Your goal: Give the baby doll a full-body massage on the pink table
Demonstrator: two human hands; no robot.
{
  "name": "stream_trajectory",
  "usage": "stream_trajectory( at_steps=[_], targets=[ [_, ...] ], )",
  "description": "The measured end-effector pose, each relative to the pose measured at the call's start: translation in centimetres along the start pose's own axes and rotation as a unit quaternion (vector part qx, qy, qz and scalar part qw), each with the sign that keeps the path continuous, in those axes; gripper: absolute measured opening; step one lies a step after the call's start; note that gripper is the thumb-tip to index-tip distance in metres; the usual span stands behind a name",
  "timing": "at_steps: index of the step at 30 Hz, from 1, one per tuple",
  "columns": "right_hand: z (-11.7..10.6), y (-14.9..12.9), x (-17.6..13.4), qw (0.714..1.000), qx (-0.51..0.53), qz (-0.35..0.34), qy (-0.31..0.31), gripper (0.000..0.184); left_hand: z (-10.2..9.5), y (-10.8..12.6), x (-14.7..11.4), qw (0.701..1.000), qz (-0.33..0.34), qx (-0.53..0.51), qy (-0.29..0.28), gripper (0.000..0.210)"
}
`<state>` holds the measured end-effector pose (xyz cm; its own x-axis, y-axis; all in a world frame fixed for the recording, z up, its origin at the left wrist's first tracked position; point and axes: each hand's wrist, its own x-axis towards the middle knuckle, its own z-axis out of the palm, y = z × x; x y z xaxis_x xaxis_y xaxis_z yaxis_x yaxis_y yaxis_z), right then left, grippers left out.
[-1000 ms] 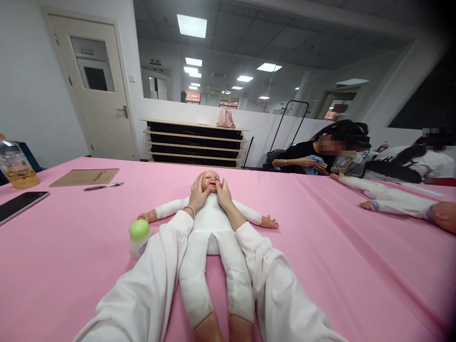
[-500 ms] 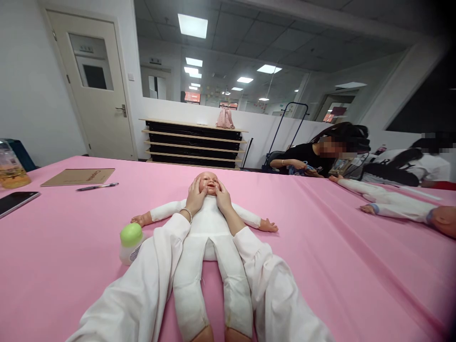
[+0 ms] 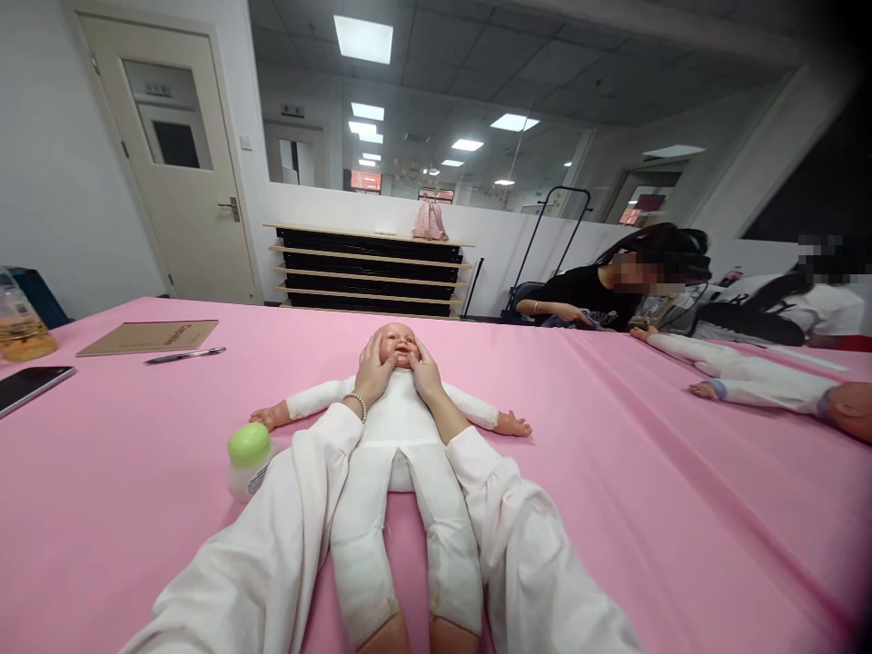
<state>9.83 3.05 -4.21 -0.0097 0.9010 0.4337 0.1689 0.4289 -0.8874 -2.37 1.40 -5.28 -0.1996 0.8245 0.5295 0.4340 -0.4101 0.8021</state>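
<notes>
A baby doll with a white cloth body lies on its back, arms spread, its feet toward me. My left hand cups one side of the doll's head, the thumb on the cheek beside the mouth. Against the other cheek, my right hand holds the head in the same way. Parts of the fingers are hidden around the sides of the head. A bottle with a green cap stands beside my left forearm, near the doll's hand.
Pink cloth covers the table. At the left are a notebook, a pen, a phone and a drink bottle. Another doll lies at the right. Two people sit beyond the table at the right.
Both hands stay on the doll's cheeks with little visible movement. The view has shifted slightly. The far person's hands have moved a little.
</notes>
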Motion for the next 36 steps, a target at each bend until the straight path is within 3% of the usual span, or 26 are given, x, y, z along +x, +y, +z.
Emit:
stream_trajectory(
  at_steps=[3, 6, 15, 22, 26, 29, 36],
  targets=[
    [0.0, 0.3, 0.1, 1.0, 0.007, -0.001, -0.01, 0.059, 0.0, 0.2, -0.2, 1.0, -0.001, 0.016, -0.002, 0.073],
    [0.0, 0.6, 0.1, 0.999, 0.031, 0.002, -0.013, 0.059, 0.0, 0.1, -0.2, 1.0, 0.006, 0.024, 0.002, 0.076],
    [0.1, 0.6, 0.1, 0.998, 0.063, 0.004, 0.015, 0.045, 0.5, -1.0, 0.5, 0.999, 0.018, -0.029, 0.021, 0.041],
    [-0.1, -1.0, -1.0, 0.999, -0.015, -0.014, 0.034, 0.044, -0.2, 0.0, 0.3, 0.999, -0.01, -0.046, 0.008, 0.042],
    [-0.9, -2.3, -2.3, 0.993, -0.118, -0.004, 0.003, 0.049, -1.4, 1.4, 0.1, 0.998, -0.048, -0.044, -0.019, 0.04],
    [-2.1, -2.6, -4.6, 0.99, -0.139, -0.007, -0.025, 0.057, -3.0, 2.2, -2.2, 0.996, -0.062, -0.037, -0.052, 0.038],
    [-6.4, -0.8, -12.5, 0.995, -0.1, 0.015, -0.012, 0.053, -8.9, 1.3, -13.6, 0.991, -0.021, -0.005, -0.134, 0.039]
  ],
)
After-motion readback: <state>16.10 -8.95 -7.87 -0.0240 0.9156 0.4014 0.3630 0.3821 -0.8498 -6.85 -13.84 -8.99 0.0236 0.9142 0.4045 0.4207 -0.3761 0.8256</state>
